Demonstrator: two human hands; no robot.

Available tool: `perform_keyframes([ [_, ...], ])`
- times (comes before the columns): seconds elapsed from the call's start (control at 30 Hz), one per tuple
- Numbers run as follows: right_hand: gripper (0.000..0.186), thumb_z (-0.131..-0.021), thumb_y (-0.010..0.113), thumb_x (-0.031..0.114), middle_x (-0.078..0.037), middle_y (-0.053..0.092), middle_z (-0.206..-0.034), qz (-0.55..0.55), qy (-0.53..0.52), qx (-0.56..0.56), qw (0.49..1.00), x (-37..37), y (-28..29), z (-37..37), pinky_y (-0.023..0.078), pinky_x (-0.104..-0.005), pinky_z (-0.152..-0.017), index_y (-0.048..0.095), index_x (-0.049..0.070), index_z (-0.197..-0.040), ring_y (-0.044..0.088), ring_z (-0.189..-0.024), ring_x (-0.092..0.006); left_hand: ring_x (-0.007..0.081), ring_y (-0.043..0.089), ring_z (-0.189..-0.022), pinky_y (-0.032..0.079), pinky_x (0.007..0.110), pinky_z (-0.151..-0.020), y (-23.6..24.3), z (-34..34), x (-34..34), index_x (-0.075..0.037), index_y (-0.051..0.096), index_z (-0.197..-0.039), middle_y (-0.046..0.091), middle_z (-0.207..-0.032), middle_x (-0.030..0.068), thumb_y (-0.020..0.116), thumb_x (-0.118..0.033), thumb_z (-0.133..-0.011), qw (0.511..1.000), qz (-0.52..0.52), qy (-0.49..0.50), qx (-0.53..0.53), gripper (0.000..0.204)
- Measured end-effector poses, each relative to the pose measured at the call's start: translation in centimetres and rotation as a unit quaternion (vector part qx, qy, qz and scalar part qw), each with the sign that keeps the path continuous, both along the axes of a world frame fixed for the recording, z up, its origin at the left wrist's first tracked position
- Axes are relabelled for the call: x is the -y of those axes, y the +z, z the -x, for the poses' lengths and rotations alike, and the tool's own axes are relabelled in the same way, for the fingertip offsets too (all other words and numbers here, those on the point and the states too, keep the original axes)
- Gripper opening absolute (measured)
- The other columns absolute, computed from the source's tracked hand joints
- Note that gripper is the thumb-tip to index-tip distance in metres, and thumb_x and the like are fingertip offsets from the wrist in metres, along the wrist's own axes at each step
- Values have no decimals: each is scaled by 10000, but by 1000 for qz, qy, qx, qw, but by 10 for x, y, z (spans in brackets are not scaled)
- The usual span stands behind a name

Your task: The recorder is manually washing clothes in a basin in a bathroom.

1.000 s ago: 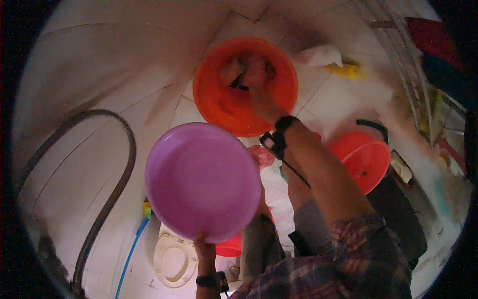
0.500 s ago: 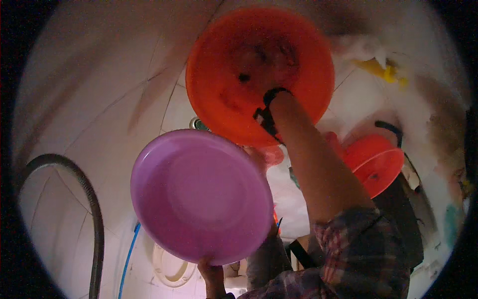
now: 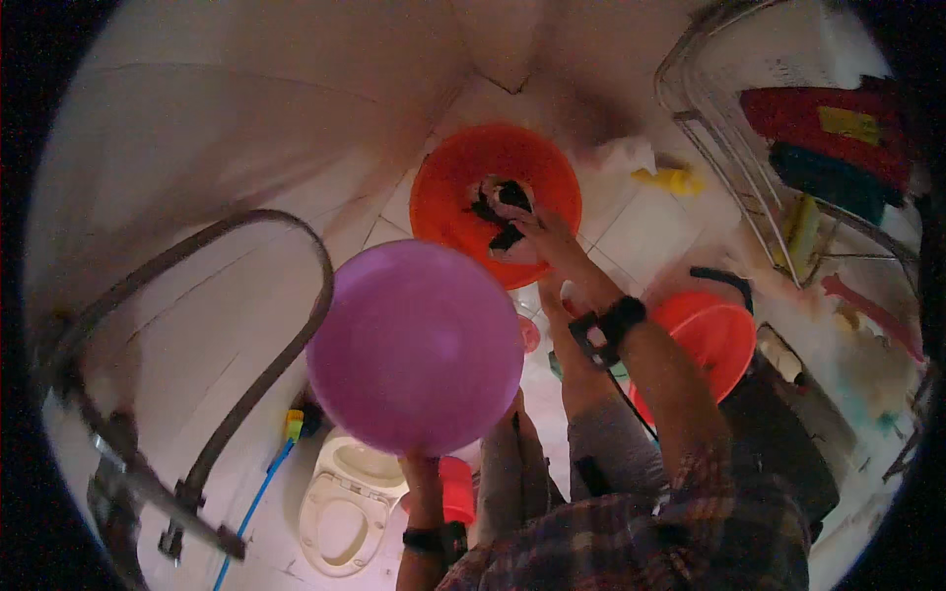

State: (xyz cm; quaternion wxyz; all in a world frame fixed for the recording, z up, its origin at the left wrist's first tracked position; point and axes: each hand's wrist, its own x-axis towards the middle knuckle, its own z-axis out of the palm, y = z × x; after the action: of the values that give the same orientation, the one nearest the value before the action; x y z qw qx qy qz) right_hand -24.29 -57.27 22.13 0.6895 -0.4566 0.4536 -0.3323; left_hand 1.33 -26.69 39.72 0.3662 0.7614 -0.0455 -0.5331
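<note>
My left hand (image 3: 422, 471) grips the lower rim of a purple plastic basin (image 3: 415, 345), held up with its underside toward me; the fingers are mostly hidden behind it. My right hand (image 3: 545, 241), with a black band on the wrist, reaches into an orange basin (image 3: 445, 197) on the tiled floor and closes on dark and white wet cloth (image 3: 501, 205) lying inside it.
A red bucket (image 3: 711, 335) with a black handle stands at my right. A white squat toilet pan (image 3: 340, 502) lies lower left, beside a grey hose (image 3: 246, 394) and a blue hose (image 3: 258, 497). A wire rack (image 3: 778, 148) holds colourful items at the right.
The view has pulled back from the orange basin, which looks smaller and farther. My right hand has taken hold of the cloth inside. The purple basin has shifted right and turned bottom up.
</note>
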Motion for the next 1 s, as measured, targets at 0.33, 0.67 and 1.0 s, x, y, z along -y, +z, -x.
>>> perform_keyframes([
  [0.33, 349, -873, 530, 233, -165, 529, -1133, -88, 93, 37, 991, -79, 242, -18, 450, -338, -848, 473, 30, -1151, 559, -1004, -250, 201, 596, -752, 516, 325, -580, 27, 62, 76, -14, 463, -1090, 577, -891, 87, 548, -276, -829, 977, 169, 88, -95, 380],
  [0.67, 223, -781, 588, 194, -147, 503, -922, 414, 315, -300, 800, -143, 308, -43, 455, -442, -722, 543, 97, -977, 535, -839, -328, 157, 535, -689, 453, 271, -571, 71, 25, 14, -23, 538, -891, 528, -774, 33, 529, -122, -746, 965, 167, 43, -197, 176],
  [1.0, 355, -776, 573, 152, -158, 532, -1058, 357, 397, -321, 783, -129, 398, -82, 439, -406, -808, 519, 59, -1115, 506, -998, -324, 143, 574, -666, 466, 284, -557, 130, -28, -42, -23, 592, -906, 584, -777, 30, 557, -153, -735, 970, 145, 124, -151, 217],
])
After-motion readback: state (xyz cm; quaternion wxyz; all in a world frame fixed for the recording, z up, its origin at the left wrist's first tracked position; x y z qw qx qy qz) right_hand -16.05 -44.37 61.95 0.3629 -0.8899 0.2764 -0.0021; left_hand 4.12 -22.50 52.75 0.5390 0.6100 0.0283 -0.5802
